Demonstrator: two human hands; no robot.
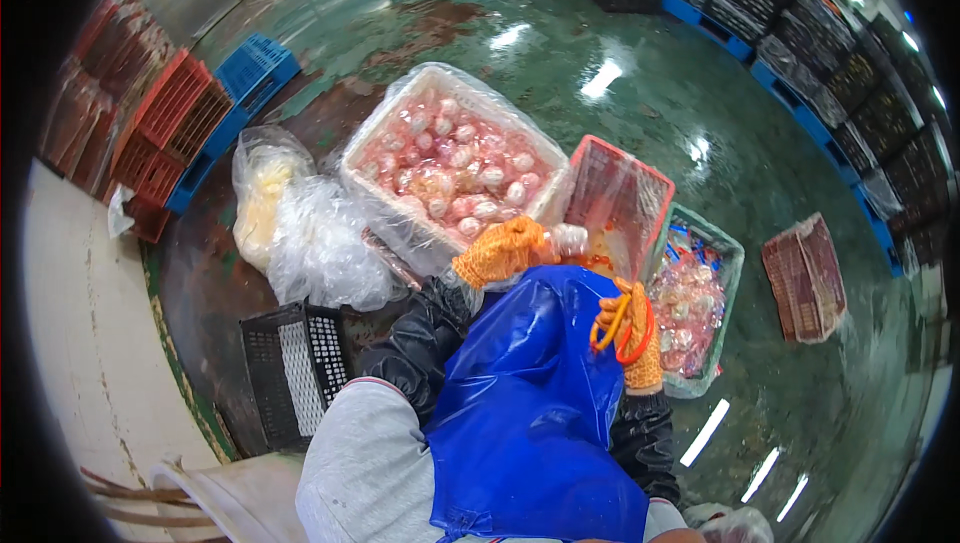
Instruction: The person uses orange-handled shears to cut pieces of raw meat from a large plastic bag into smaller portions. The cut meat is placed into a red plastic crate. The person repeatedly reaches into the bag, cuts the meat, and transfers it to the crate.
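Note:
My left hand (500, 251), in an orange knit glove, is closed on a small clear plastic pack (568, 241) with whitish contents. It is above the near edge of a red crate (652, 179) lined with clear plastic, with orange-red bits inside. My right hand (634, 328), gloved alike, grips scissors (648, 339) with orange-red looped handles beside my blue apron. Ahead of my left hand stands a large white tub (432, 75), lined with plastic film and filled with many white and pink pieces. A green crate (736, 273) right of my right hand holds similar wrapped packs.
Left of the tub lie clear plastic bags (330, 243); a black crate (275, 368) sits nearer me. A red crate (803, 278) stands on the wet green floor at right. Stacked crates on blue pallets (705, 23) line the far right; red and blue crates (180, 103) stand left.

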